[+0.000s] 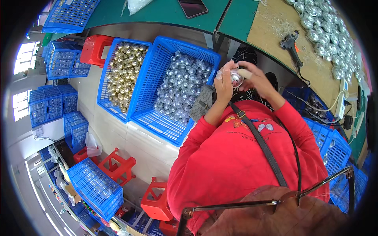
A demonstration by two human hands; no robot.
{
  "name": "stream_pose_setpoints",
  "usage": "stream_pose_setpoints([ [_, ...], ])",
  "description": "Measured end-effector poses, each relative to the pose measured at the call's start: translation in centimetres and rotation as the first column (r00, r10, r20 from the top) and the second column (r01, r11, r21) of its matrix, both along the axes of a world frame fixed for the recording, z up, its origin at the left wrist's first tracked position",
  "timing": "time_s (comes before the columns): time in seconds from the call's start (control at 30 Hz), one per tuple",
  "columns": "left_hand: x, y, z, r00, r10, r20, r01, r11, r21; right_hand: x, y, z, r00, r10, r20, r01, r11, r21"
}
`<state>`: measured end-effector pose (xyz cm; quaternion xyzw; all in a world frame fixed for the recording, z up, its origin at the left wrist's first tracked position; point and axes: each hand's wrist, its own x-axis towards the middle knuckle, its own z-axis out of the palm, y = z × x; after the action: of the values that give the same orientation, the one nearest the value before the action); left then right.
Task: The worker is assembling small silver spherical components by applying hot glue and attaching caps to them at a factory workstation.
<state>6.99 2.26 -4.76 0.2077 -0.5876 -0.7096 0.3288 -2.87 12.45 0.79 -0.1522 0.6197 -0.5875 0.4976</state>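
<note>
A round, shiny silver bauble (pixel 236 80) with some red showing in it is held up in front of my chest. My left hand (pixel 223 85) is closed around its left side, the fingers pointing upward. From the other side my right hand (pixel 258 80) curls over it, thumb and fingers against the ball; one finger carries a pale wrap. The fingers cover part of the bauble. Just left of my hands, a large blue crate (pixel 161 126) holds many silver baubles (pixel 181 88), some with clear plastic about them. A grey patterned bag (pixel 202 103) hangs by my left forearm.
Gold baubles (pixel 126 74) fill another blue crate (pixel 103 103). On the workbench (pixel 267 27) at right lie a black glue gun (pixel 292 49), silver ornaments (pixel 327 37) and a power strip (pixel 343 98). A phone (pixel 193 8) rests on the green tabletop (pixel 157 13). Red stools (pixel 117 167) stand lower left.
</note>
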Motion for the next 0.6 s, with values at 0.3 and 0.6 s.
stream_pose_setpoints([
  [0.3, -1.0, -0.9, 0.4, 0.999, -0.014, -0.031, 0.012, 0.997, -0.08, -15.6, 8.0, 1.1, 0.192, -0.045, -0.98, 0.403, 0.914, 0.037],
  [0.6, -2.9, -1.2, 1.1, 0.999, -0.039, 0.019, 0.042, 0.985, -0.17, -17.7, 9.5, -0.3, 0.324, 0.161, -0.932, 0.465, 0.831, 0.305],
])
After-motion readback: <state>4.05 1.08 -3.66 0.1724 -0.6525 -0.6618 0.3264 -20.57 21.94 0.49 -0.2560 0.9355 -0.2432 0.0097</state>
